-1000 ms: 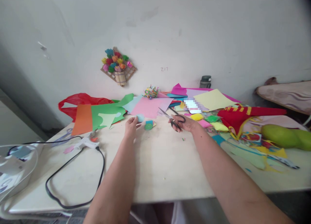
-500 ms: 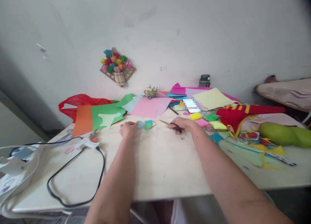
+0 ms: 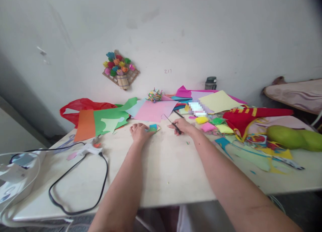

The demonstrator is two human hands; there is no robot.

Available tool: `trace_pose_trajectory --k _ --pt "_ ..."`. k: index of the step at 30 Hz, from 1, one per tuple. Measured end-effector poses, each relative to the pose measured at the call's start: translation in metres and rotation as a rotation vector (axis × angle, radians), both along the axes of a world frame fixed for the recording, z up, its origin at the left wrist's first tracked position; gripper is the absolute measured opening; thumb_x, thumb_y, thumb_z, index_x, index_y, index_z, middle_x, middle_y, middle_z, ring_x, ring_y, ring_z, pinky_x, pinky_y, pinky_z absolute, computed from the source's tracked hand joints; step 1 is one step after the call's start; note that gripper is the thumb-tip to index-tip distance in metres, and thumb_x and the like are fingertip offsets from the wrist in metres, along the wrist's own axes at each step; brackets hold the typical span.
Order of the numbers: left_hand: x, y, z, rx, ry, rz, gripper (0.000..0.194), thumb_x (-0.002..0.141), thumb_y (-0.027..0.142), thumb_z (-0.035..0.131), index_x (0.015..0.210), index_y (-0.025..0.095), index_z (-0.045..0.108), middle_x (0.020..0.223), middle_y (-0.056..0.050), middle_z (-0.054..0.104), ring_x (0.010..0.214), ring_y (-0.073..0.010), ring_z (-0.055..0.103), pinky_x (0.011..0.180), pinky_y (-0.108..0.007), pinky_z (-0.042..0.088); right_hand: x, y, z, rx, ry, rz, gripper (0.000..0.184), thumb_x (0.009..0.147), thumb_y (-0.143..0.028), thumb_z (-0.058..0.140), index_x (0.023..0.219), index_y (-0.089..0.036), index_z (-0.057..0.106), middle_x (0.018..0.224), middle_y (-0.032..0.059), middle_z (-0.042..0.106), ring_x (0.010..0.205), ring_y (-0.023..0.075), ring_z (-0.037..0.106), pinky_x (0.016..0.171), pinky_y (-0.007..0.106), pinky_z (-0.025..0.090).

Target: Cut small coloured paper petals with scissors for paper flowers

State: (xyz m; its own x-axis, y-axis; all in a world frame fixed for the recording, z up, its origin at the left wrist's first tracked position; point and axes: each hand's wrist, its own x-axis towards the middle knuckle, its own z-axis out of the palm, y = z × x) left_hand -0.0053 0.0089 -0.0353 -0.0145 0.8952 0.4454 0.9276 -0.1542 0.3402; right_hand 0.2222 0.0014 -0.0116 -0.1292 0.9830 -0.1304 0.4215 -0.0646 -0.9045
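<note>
My left hand rests low over the table, fingers loosely spread and thumb stretched to the right. Its thumb reaches a small stack of blue and green paper pieces; how firmly it touches them is hard to see. My right hand grips scissors with black handles. The blades point up and left, toward a pink sheet. Beneath the right hand lie tiny paper scraps.
To the left lie a glue gun with a looping black cord, a power strip, and orange and green paper. On the right are paper scraps, a red cloth item and a green object. A bottle stands behind.
My left hand has moved right, covering the light-blue disc and most of the green one. My right hand with the scissors has shifted slightly left, and the blades now tilt more steeply upward.
</note>
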Motion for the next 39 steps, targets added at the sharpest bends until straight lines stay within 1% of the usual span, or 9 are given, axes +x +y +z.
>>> trace_pose_trajectory --k 5,8,13,18,22,25,30,34,39 --pt "0.002 0.001 0.000 0.008 -0.015 -0.031 0.027 0.057 0.043 0.071 0.072 0.022 0.063 0.098 -0.011 0.064 0.108 -0.0329 0.044 0.095 -0.046 0.020 -0.003 0.000 0.000 0.025 -0.025 -0.009 0.038 0.065 -0.048 0.071 0.066 -0.015 0.053 0.042 0.0002 0.056 0.033 0.0090 0.050 0.029 0.017 0.027" --pt "0.000 0.002 0.002 -0.009 -0.057 -0.011 0.025 0.060 0.042 0.069 0.071 0.021 0.062 0.086 -0.010 0.065 0.095 -0.0282 0.052 0.092 -0.042 0.026 -0.004 -0.001 0.001 0.025 -0.004 -0.033 0.037 0.065 -0.047 0.071 0.066 -0.015 0.053 0.042 0.0001 0.056 0.033 0.0090 0.051 0.030 0.016 0.028" --pt "-0.003 0.009 0.000 -0.095 -0.237 -0.022 0.020 0.061 0.038 0.066 0.069 0.021 0.061 0.066 -0.003 0.063 0.069 -0.0195 0.056 0.071 -0.031 0.036 -0.005 -0.001 0.001 0.033 0.009 -0.061 0.036 0.065 -0.045 0.071 0.067 -0.015 0.052 0.043 0.0007 0.056 0.033 0.0087 0.050 0.029 0.016 0.027" --pt "-0.002 0.013 -0.006 -0.110 -0.583 -0.174 0.027 0.056 0.042 0.067 0.065 0.017 0.060 0.056 0.000 0.058 0.057 -0.0142 0.051 0.054 -0.024 0.032 -0.013 0.005 -0.007 0.077 0.148 -0.150 0.035 0.063 -0.033 0.075 0.085 -0.016 0.054 0.059 0.0008 0.062 0.040 0.0089 0.054 0.031 0.016 0.029" --pt "0.006 0.008 -0.004 -0.168 -0.688 -0.305 0.026 0.055 0.039 0.068 0.060 0.015 0.059 0.050 0.003 0.053 0.050 -0.0095 0.044 0.051 -0.023 0.029 -0.028 0.008 -0.011 0.177 0.279 -0.160 0.039 0.062 -0.027 0.073 0.094 -0.018 0.052 0.072 0.0008 0.064 0.052 0.0104 0.059 0.036 0.015 0.034" --pt "0.012 0.004 -0.002 -0.203 -0.667 -0.377 0.024 0.055 0.037 0.069 0.059 0.015 0.060 0.050 0.003 0.053 0.049 -0.0089 0.042 0.051 -0.023 0.030 -0.038 0.013 -0.014 0.261 0.327 -0.158 0.040 0.063 -0.024 0.071 0.098 -0.020 0.052 0.082 0.0017 0.065 0.062 0.0122 0.061 0.042 0.017 0.040" --pt "0.015 0.004 -0.003 -0.217 -0.677 -0.411 0.025 0.054 0.033 0.069 0.070 0.014 0.066 0.057 0.001 0.060 0.053 -0.0107 0.047 0.054 -0.024 0.034 -0.040 0.025 -0.020 0.286 0.180 -0.172 0.046 0.064 -0.019 0.068 0.108 -0.025 0.052 0.086 0.0011 0.066 0.076 0.0159 0.062 0.055 0.022 0.048" --pt "0.011 0.007 -0.004 -0.184 -0.734 -0.372 0.028 0.053 0.031 0.070 0.075 0.013 0.068 0.063 -0.002 0.065 0.058 -0.0136 0.053 0.059 -0.025 0.037 -0.033 0.029 -0.023 0.313 0.250 -0.282 0.041 0.065 -0.019 0.065 0.105 -0.024 0.055 0.076 -0.0008 0.065 0.065 0.0154 0.063 0.053 0.024 0.049" --pt "0.009 0.006 -0.002 -0.260 -0.895 -0.372 0.029 0.051 0.035 0.072 0.070 0.013 0.066 0.061 -0.003 0.066 0.056 -0.0145 0.055 0.058 -0.026 0.038 -0.025 0.031 -0.027 0.315 0.372 -0.426 0.033 0.062 -0.018 0.064 0.094 -0.017 0.060 0.064 -0.0014 0.062 0.051 0.0147 0.060 0.049 0.025 0.049"
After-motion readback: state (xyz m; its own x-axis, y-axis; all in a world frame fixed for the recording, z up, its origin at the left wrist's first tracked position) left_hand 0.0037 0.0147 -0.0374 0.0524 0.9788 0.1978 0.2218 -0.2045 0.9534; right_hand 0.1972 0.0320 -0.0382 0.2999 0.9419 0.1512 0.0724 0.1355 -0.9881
